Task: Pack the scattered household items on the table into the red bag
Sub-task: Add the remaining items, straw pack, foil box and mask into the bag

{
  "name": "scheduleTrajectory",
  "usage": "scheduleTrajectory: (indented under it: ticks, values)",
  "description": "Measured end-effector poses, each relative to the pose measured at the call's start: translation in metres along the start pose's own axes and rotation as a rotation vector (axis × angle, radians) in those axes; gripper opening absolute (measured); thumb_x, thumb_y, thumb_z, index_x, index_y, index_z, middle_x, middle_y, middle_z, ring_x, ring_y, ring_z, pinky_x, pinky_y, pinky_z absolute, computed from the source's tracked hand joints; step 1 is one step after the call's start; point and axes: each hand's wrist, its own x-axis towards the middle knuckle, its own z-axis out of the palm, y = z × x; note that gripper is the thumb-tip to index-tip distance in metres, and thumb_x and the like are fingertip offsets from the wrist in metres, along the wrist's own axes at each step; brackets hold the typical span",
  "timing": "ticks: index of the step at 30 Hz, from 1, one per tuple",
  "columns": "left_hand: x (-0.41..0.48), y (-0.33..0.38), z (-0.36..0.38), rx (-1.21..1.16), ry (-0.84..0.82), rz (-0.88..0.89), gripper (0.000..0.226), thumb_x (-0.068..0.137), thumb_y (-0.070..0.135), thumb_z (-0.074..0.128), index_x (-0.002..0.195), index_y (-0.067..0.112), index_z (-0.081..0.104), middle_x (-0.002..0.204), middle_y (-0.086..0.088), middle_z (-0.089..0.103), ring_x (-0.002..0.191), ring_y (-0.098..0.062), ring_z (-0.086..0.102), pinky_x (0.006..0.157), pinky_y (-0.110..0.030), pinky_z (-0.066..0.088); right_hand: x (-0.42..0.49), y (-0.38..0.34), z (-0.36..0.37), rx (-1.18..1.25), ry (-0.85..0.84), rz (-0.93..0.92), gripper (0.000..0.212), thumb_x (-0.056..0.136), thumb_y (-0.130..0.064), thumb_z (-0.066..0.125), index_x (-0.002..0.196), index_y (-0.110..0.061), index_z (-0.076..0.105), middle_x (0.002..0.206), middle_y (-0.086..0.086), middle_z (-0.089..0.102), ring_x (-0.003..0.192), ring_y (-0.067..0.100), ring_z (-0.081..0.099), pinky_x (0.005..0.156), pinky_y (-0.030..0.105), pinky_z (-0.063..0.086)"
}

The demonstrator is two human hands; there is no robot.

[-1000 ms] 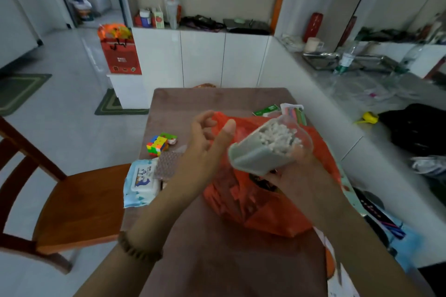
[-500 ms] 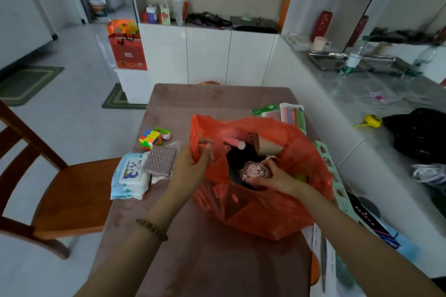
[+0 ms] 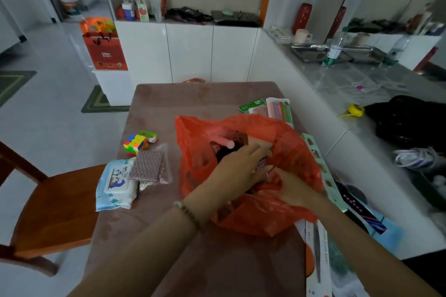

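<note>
Now left hand [image 3: 237, 169] is reaching into red bag [image 3: 284, 142] mid-surface [image 3: 193, 99], fingers loose, off the rim. Right hand [image 3: 290, 188] is gripping bag's near edge. I'm seeing wipes [image 3: 115, 183] & cube [image 3: 135, 144] lying left.

**The brown table and what lies on it**

The table [image 3: 193, 99] has a brown, soft-looking top. The red bag [image 3: 253, 219] sits on its middle, closer to the right edge, with the mouth open upward. Near the left edge lies a pack of wet wipes [image 3: 115, 184], and a patterned packet [image 3: 149, 166] touches its right side. Behind them is a puzzle cube [image 3: 135, 143], with a small coloured piece [image 3: 148, 135] just beside it. Toward the far right corner lie a green card [image 3: 251, 105] and a pack of coloured sticks [image 3: 280, 111]. A long green strip [image 3: 318, 164] lies along the right edge, and a white printed package [image 3: 316, 260] lies near the near right corner.
</note>
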Motion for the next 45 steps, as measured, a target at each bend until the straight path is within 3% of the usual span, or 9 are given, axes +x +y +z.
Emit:
scheduleTrajectory:
  ticks: [4,8,16,26,34,38,41,43,45]
  values:
    - [0.021,-0.036,0.053,0.221,-0.500,-0.258,0.053,0.095,0.026,0.048,0.145,0.016,0.031,0.135,-0.012,0.049,0.116,-0.032,0.044,0.088,-0.039,0.038,-0.009,0.003,0.001,0.132,-0.037,-0.007,0.035,0.075,-0.054,0.066,0.096,-0.026,0.065,0.095,-0.009,0.067,0.088,0.004,0.063,0.086,0.029,0.052]
    - [0.033,-0.052,0.061,0.279,-0.521,-0.244,0.043,0.091,0.022,0.053,0.134,0.020,0.046,0.122,-0.011,0.057,0.108,-0.031,0.048,0.080,-0.037,0.039,-0.019,0.015,-0.003,0.267,0.125,-0.024,0.010,0.084,-0.033,0.067,0.081,-0.026,0.072,0.076,-0.008,0.067,0.071,-0.003,0.060,0.069,0.015,0.045]
    - [0.016,-0.055,0.057,0.262,-0.433,-0.249,0.049,0.089,0.032,0.058,0.134,0.022,0.043,0.126,-0.007,0.056,0.117,-0.027,0.046,0.088,-0.038,0.043,-0.047,0.040,-0.050,0.708,0.670,0.149,0.022,0.093,-0.023,0.055,0.072,-0.017,0.057,0.075,0.000,0.061,0.071,0.016,0.057,0.061,0.023,0.046]
    - [0.000,-0.024,-0.038,-0.470,-0.204,-0.360,0.041,0.090,0.037,0.053,0.128,0.020,0.052,0.126,0.006,0.059,0.114,-0.006,0.057,0.095,-0.020,0.046,-0.051,-0.055,-0.056,0.496,0.420,-0.180,0.024,0.092,-0.037,0.051,0.099,-0.022,0.068,0.100,-0.011,0.069,0.097,-0.004,0.061,0.084,0.015,0.044]
    - [-0.083,-0.089,-0.181,-0.745,0.303,-0.629,0.036,0.094,0.033,0.038,0.117,0.014,0.059,0.104,-0.006,0.071,0.081,-0.004,0.070,0.073,-0.014,0.055,-0.047,-0.256,-0.017,1.164,0.074,-0.771,0.026,0.085,-0.034,0.054,0.091,-0.014,0.069,0.101,0.002,0.072,0.097,0.020,0.066,0.086,0.029,0.051]
    - [-0.154,-0.176,-0.158,-0.592,0.402,-1.016,0.039,0.098,0.034,0.042,0.127,0.008,0.050,0.122,-0.010,0.059,0.093,-0.015,0.061,0.078,-0.025,0.050,0.011,-0.310,0.064,1.093,-0.163,-0.544,0.015,0.086,-0.028,0.057,0.099,-0.022,0.065,0.109,0.001,0.067,0.101,0.014,0.064,0.089,0.026,0.050]
    - [-0.194,-0.211,-0.128,-0.622,0.287,-1.245,0.037,0.092,0.043,0.047,0.105,0.010,0.056,0.094,-0.001,0.061,0.083,-0.011,0.057,0.069,-0.024,0.044,0.084,-0.295,0.136,0.983,-0.083,-0.203,0.012,0.087,-0.020,0.064,0.098,-0.019,0.060,0.098,-0.003,0.062,0.087,-0.008,0.061,0.082,0.017,0.044]
    - [-0.209,-0.228,-0.107,-0.646,0.203,-1.321,0.026,0.090,0.040,0.051,0.074,0.021,0.043,0.066,0.009,0.057,0.061,-0.002,0.054,0.054,-0.017,0.043,0.121,-0.271,0.172,0.872,0.022,0.024,0.034,0.084,-0.018,0.068,0.115,-0.008,0.055,0.106,0.001,0.058,0.100,0.001,0.060,0.083,0.021,0.040]
    - [-0.218,-0.249,-0.086,-0.663,0.135,-1.357,0.021,0.091,0.035,0.056,0.082,0.018,0.046,0.081,0.002,0.060,0.069,-0.006,0.056,0.057,-0.017,0.044,0.148,-0.249,0.195,0.730,0.055,0.237,0.070,0.079,-0.028,0.074,0.134,-0.003,0.040,0.125,0.007,0.050,0.125,0.023,0.048,0.093,0.026,0.038]
